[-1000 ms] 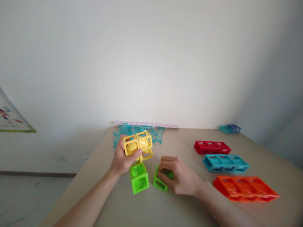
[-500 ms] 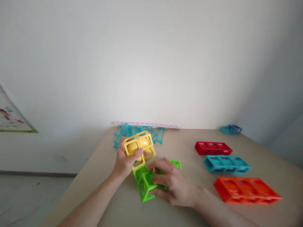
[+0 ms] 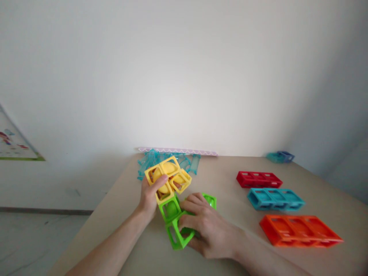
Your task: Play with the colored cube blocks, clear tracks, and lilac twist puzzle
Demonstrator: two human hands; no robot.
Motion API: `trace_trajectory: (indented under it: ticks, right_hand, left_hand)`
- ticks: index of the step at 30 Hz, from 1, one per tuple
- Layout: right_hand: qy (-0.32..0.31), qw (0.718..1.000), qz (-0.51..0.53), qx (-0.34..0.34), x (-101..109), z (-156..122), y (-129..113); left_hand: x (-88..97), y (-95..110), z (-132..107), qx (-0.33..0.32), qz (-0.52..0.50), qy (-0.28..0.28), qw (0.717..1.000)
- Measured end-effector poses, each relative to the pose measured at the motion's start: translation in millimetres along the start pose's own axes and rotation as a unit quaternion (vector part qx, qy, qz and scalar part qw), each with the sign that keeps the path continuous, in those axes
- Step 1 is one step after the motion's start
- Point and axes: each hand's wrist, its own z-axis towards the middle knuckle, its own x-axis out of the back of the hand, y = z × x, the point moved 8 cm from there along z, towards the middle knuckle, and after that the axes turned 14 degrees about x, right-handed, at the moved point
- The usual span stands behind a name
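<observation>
My left hand is closed on a yellow block piece made of several joined open-frame cubes, its thumb lying across the front. Below it, my right hand grips a green block piece, also of joined open-frame cubes; the fingers and palm cover its middle. The lower yellow cube meets the upper left green cube, edge to edge. Whether the two are firmly joined I cannot tell. Both pieces are held above the table, tilted.
On the right lie a red block bar, a teal block bar and an orange block bar. Translucent teal pieces are heaped by the wall, before a lilac patterned strip. A dark blue piece sits far right.
The yellow piece has turned so its open faces point more toward me, and moved slightly left. The green piece has tilted with it, showing more of its upper left cube.
</observation>
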Motion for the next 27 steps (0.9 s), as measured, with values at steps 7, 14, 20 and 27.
trace_trajectory:
  ticks: [7, 14, 20, 27]
  right_hand:
    - [-0.031, 0.999, 0.012, 0.004, -4, 1, -5]
    - [0.127, 0.990, 0.054, -0.008, 22, -6, -3]
    - [0.288, 0.939, 0.044, -0.182, 36, -30, 27]
    - [0.309, 0.930, 0.017, -0.197, 27, -38, 36]
  left_hand:
    - [16.1, 17, 8, -0.027, -0.137, 0.062, 0.988]
    - [14.2, 21, 7, 0.004, -0.129, 0.005, 0.992]
    - [-18.6, 4, -12, 0.071, -0.042, -0.142, 0.986]
    - [-25.5, -4, -15, 0.072, -0.020, -0.149, 0.986]
